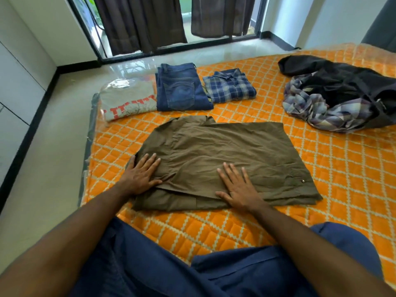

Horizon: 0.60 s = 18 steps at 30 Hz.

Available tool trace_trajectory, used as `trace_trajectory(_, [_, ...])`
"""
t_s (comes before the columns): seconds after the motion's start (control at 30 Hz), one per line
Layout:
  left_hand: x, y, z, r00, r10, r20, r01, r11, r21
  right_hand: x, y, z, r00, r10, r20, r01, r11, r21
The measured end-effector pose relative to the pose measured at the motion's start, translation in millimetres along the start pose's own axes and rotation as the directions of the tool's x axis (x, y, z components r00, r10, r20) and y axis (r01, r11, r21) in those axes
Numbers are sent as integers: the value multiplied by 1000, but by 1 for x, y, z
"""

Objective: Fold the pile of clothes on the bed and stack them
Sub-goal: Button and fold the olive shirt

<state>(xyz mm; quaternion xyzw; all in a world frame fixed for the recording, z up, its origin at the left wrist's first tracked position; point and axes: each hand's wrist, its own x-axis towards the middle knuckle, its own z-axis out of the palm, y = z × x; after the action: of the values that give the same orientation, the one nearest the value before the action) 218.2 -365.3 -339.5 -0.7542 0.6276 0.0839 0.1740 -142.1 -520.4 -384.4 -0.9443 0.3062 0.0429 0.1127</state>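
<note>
Soft, even daylight enters through the glass door [205,22] at the far side, between dark curtains [141,20]. It leaves a pale sheen on the glossy floor [132,65] and perhaps on plastic at the bed's [342,168] far left corner. Shadows are faint. Wide-angle distortion bends the edges; focus is slightly soft throughout.

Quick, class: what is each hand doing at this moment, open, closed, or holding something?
Left hand: open, flat on the olive shirt, holding nothing.
Right hand: open, pressed flat on the same shirt, holding nothing.
</note>
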Motion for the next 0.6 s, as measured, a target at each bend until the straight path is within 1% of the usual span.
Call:
trace_trajectory(0.07, [-6, 5, -8, 993, 67, -98, -66, 998, 14, 17, -34, 4, 994, -105, -2, 105, 994, -30])
trace_trajectory(0.13, [-7, 22, -13, 952, 225, -208, -232, 973, -10, 31, -61, 10, 982, -189, -10, 188, 981, -48])
trace_trajectory(0.17, [-7, 27, -11, 928, 304, -215, -315, 949, -19, 40, -76, 13, 974, -228, -9, 227, 972, -54])
trace_trajectory(0.2, [-6, 36, -10, 921, 357, -154, -367, 929, -41, 43, -84, 17, 967, -256, -8, 255, 965, -51])
trace_trajectory(0.27, [-10, 38, 1, 943, 321, 85, -314, 946, -83, 52, -101, 24, 950, -313, -2, 312, 949, -52])
trace_trajectory(0.3, [-11, 36, 7, 942, 298, 152, -288, 954, -82, 53, -104, 27, 945, -326, -5, 325, 944, -59])
trace_trajectory(0.33, [-11, 31, 9, 944, 285, 165, -275, 958, -83, 54, -105, 27, 943, -331, -3, 330, 942, -65])
trace_trajectory(0.4, [-8, 24, 5, 953, 279, 114, -260, 953, -157, 53, -101, 25, 942, -337, -3, 337, 941, -23])
trace_trajectory(0.47, [-4, 16, -6, 973, 230, -14, -225, 940, -256, 52, -98, 21, 948, -316, -30, 318, 942, 110])
trace_trajectory(0.5, [0, 12, -9, 974, 215, -74, -227, 938, -261, 56, -96, 18, 958, -276, -75, 285, 937, 202])
trace_trajectory(0.53, [0, 10, -10, 966, 229, -118, -251, 940, -231, 61, -95, 12, 965, -221, -140, 253, 923, 290])
trace_trajectory(0.57, [0, 8, -10, 951, 264, -164, -293, 937, -191, 68, -93, 5, 967, -160, -200, 222, 913, 342])
trace_trajectory(0.6, [-2, 8, -8, 933, 302, -194, -333, 930, -155, 78, -92, -3, 966, -112, -235, 193, 914, 356])
